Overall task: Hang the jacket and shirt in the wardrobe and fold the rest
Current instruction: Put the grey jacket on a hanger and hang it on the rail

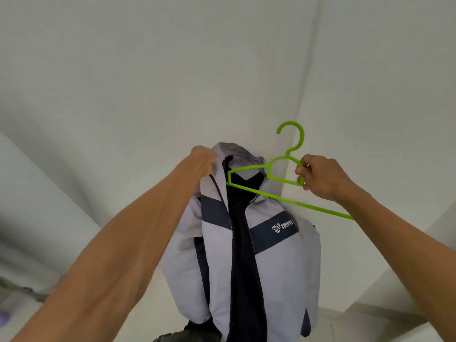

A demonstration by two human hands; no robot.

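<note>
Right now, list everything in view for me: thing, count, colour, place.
pale lilac fabric jacket: one, lilac with navy bands and dark lining, held up at centre.
bright green plastic hanger: one, green, right of centre, one end inside the jacket's neck.
wall: white, behind everything.
dark object: one, black, bottom edge under the jacket; cannot identify.
left hand: grips the jacket's collar.
right hand: pinches the hanger below its hook.
</note>
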